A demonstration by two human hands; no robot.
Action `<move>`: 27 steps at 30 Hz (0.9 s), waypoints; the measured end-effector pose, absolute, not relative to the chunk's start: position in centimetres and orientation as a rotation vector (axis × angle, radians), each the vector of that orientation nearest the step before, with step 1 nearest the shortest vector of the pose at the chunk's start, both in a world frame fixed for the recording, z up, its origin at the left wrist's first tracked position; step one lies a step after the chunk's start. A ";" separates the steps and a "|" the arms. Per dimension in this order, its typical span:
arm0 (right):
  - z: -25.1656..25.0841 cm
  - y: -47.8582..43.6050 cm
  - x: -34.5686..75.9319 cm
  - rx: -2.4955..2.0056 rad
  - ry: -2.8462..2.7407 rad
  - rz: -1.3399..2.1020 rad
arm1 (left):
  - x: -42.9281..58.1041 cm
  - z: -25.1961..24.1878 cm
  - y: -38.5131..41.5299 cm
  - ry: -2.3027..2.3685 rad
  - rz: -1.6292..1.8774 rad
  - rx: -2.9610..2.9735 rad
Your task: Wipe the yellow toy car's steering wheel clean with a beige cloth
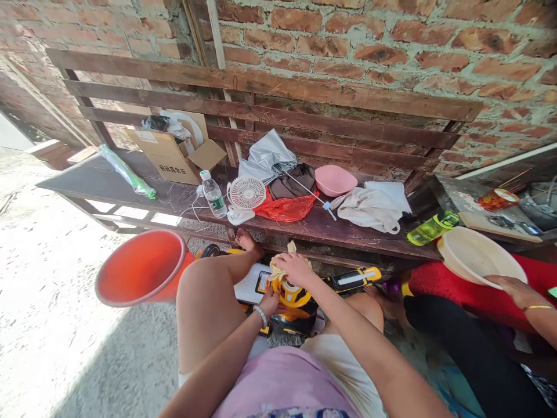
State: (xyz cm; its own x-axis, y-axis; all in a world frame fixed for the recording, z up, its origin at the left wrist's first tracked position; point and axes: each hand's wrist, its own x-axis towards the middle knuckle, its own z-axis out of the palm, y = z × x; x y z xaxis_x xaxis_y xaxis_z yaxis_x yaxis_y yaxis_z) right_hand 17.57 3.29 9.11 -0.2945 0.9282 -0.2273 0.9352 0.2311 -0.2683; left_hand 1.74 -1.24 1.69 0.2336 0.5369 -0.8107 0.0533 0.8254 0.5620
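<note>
Between my knees is a toy ride-on vehicle with a yellow steering wheel (301, 301) and black and yellow body parts. My right hand (296, 270) presses a crumpled pale-yellow cloth (275, 271) against the top of the wheel, its fingers bent over the cloth. Lower and to the left, my left hand (268, 303), with a beaded bracelet at the wrist, is closed on the wheel's left rim. A white panel with a dark-framed label (263, 281) lies just beyond it. To the right of the wheel sticks out a yellow and black part (354, 280) with a light strip.
An orange bucket (139, 267) stands at left. The wooden bench (296, 232) ahead bears a cardboard box (163, 154), a water bottle (213, 194), a white fan (246, 194), a silver umbrella (270, 154) and a pink bowl (335, 180). At right, another person's hand (509, 285) holds a cream basin (478, 255).
</note>
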 end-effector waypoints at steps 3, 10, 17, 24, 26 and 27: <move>8.5 5.8 16.6 1.675 2.426 -0.636 | 1.9 2.1 -1.2 1.289 0.313 0.543; 7.4 8.9 19.2 1.887 2.184 -1.051 | 2.1 2.7 -1.3 1.263 0.329 0.533; 4.5 5.2 23.7 2.457 1.980 -1.448 | 2.1 2.2 -1.5 1.258 0.348 0.508; 1.8 -2.4 21.7 3.402 1.210 -1.766 | 2.4 1.4 -1.3 1.268 0.377 0.437; 1.3 -4.4 20.4 3.598 0.947 -1.908 | 2.5 1.6 -1.4 1.280 0.379 0.422; 1.1 -5.2 19.7 3.668 0.784 -1.976 | 2.6 1.6 -1.4 1.287 0.378 0.419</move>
